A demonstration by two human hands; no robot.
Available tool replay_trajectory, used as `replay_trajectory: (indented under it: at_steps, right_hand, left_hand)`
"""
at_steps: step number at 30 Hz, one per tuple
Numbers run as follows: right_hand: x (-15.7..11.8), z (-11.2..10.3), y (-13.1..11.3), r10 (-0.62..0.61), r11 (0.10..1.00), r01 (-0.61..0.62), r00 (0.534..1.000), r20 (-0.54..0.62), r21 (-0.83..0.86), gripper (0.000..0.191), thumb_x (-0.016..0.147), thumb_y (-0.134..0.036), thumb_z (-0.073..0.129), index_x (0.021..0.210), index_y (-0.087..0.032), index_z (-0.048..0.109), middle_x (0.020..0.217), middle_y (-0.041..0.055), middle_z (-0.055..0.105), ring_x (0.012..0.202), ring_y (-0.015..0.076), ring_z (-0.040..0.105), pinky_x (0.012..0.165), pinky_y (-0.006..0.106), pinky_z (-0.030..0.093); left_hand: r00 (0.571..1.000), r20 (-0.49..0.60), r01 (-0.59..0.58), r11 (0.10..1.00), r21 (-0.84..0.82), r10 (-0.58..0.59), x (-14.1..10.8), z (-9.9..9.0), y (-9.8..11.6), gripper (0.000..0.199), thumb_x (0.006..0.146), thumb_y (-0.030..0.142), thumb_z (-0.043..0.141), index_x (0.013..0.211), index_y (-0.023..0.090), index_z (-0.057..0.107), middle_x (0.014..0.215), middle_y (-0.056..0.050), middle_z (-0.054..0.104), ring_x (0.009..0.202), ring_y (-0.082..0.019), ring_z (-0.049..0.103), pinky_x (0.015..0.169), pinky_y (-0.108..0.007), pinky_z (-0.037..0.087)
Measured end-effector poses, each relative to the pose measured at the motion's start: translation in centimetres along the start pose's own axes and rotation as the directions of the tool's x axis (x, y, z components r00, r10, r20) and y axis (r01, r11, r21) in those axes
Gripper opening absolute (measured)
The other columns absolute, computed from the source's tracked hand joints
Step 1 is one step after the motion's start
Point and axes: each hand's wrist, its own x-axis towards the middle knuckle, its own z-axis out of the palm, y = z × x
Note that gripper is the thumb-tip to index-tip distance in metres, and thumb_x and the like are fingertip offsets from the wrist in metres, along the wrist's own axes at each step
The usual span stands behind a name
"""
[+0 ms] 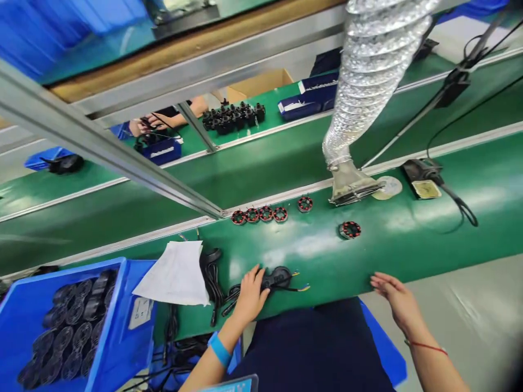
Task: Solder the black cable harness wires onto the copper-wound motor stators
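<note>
On the green tabletop, a rounded black housing is touched by the left hand (fingers spread). Right-hand fingers are held together.

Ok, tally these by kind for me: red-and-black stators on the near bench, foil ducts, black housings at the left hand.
Stators: 6
Foil duct: 1
Black housing at the left hand: 1
Total: 8

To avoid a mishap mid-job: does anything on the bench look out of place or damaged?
No spill or damage is evident. One red-and-black ring sits forward of the other five, breaking their line, and the white sheet lies askew beside the coiled cable. Either may be deliberate.
</note>
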Motion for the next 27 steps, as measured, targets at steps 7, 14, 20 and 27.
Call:
replay_trajectory:
  at_steps: [7, 14, 20, 27]
  right_hand:
    - [10.0, -2.3, -4.5, -0.499, 0.797, 0.524, 0.852, 0.162, -0.3, 0.041, 0.076, -0.04, 0.053, 0.11, -0.017, 0.06, 0.106, 0.0154, 0.064, 0.095, 0.0298, 0.062, 0.089, 0.053, 0.05]
    - [14.8, 0.7, -8.9, -0.592, 0.442, 0.883, 0.42, 0.688, -0.159, 0.022, 0.083, -0.018, 0.057, 0.101, -0.027, 0.068, 0.129, 0.008, 0.057, 0.119, 0.0322, 0.05, 0.1, 0.053, 0.04]
    - [17.6, -5.5, -7.9, -0.652, 0.521, 0.819, 0.565, 0.506, -0.242, 0.027, 0.087, -0.021, 0.054, 0.111, -0.024, 0.065, 0.133, 0.0141, 0.052, 0.114, 0.0359, 0.052, 0.094, 0.058, 0.041]
    - [23.6, -14.1, -6.3, -0.512, 0.847, 0.528, 0.84, -0.178, 0.056, 0.055, 0.084, -0.034, 0.061, 0.134, -0.024, 0.04, 0.111, 0.0104, 0.058, 0.077, 0.0212, 0.064, 0.07, 0.043, 0.052]
  left_hand:
    - [0.996, -0.087, 0.023, 0.996, 0.088, -0.015, 10.0, -5.1, 6.9, 0.039, 0.094, 0.018, 0.027, 0.121, 0.017, 0.055, 0.125, -0.011, 0.057, 0.119, -0.02, 0.052, 0.107, -0.041, 0.041]
    - [0.982, 0.161, 0.053, 0.964, 0.262, -0.097, 24.7, -3.9, 16.5, 0.054, 0.086, 0.025, 0.054, 0.138, 0.019, 0.044, 0.126, -0.012, 0.061, 0.111, -0.025, 0.061, 0.096, -0.037, 0.049]
    - [0.949, 0.136, 0.211, 0.895, 0.394, -0.284, 27.9, -0.6, 20.2, 0.031, 0.091, 0.025, 0.041, 0.111, 0.01, 0.06, 0.101, -0.021, 0.069, 0.099, -0.033, 0.066, 0.088, -0.047, 0.049]
    - [0.938, 0.25, 0.212, 0.969, 0.127, -0.239, 24.6, 5.9, 30.6, 0.036, 0.09, 0.034, 0.045, 0.119, 0.019, 0.059, 0.102, -0.01, 0.071, 0.092, -0.022, 0.069, 0.083, -0.032, 0.053]
